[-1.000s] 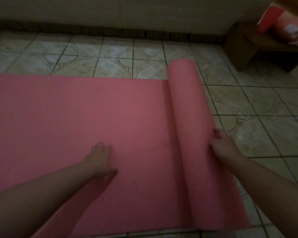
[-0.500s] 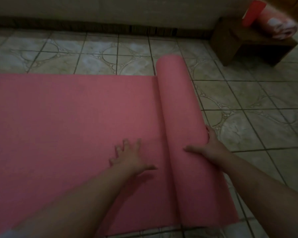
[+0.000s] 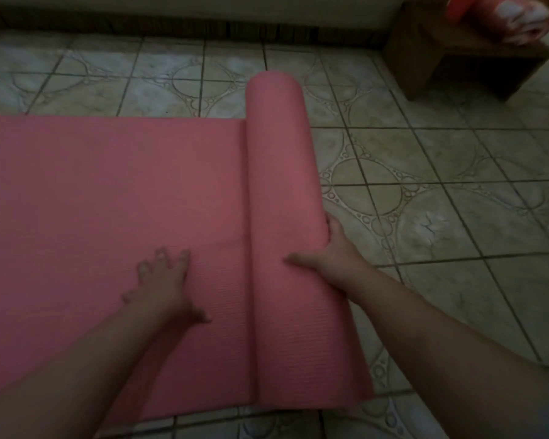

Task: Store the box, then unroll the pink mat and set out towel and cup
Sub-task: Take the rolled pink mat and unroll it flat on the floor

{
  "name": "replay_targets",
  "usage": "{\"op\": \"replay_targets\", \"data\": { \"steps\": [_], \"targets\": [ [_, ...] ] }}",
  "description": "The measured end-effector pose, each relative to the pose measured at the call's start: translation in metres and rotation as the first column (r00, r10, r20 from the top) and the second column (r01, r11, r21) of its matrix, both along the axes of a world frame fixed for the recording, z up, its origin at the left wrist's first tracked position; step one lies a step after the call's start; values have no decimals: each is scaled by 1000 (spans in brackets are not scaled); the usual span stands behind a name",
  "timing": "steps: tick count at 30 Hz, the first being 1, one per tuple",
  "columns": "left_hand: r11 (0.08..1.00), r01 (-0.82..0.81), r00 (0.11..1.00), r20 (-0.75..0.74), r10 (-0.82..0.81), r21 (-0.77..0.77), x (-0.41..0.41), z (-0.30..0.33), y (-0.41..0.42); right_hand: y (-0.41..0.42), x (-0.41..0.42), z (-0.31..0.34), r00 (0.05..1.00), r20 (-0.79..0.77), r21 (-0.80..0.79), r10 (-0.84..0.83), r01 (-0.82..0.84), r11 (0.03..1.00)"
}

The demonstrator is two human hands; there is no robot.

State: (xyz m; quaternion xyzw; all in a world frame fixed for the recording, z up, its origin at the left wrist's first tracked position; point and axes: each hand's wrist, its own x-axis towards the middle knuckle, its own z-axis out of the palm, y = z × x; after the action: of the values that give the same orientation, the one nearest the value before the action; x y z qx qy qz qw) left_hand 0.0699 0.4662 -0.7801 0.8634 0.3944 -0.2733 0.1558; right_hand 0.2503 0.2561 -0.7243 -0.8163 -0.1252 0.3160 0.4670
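Note:
The pink mat [image 3: 108, 201] lies partly unrolled on the tiled floor, flat on the left, with its rolled part [image 3: 276, 185] running from near to far through the middle of the view. My left hand [image 3: 164, 280] presses flat on the unrolled sheet, fingers spread, just left of the roll. My right hand [image 3: 330, 255] clasps the roll's right side, thumb on top and fingers around the far side. A pink patterned rolled towel [image 3: 517, 17] rests on a wooden bench at the top right. No cup is in sight.
A low wooden bench [image 3: 425, 58] stands at the far right by the wall. Beside the towel on it is a red object [image 3: 457, 7]. A pale wall with a dark skirting strip [image 3: 203, 26] runs along the back. Patterned tiles [image 3: 441, 217] lie to the right of the roll.
My left hand slid right across the flat mat toward the roll. My right hand shifted from the roll's edge to a grasp with the thumb over the top. The view shifted right.

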Motion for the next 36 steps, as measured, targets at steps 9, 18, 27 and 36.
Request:
{"op": "replay_targets", "data": {
  "steps": [9, 18, 27, 36],
  "targets": [
    [1000, 9, 996, 83, -10, 14, 4, -10, -23, -50, 34, 5, 986, 105, -164, -126, 142, 976],
    [991, 131, 977, 169, -129, 4, 23, -21, -67, -51, 42, 5, 983, -100, -72, -155, 148, 986],
    [995, 101, 982, 158, -100, 2, 22, -14, -68, -63, 49, 1, 969, -109, -56, -222, 217, 975],
    [996, 80, 987, 139, -83, 29, -4, -15, -34, -38, 26, -6, 987, -52, -12, -151, 150, 989]
  ]
}}
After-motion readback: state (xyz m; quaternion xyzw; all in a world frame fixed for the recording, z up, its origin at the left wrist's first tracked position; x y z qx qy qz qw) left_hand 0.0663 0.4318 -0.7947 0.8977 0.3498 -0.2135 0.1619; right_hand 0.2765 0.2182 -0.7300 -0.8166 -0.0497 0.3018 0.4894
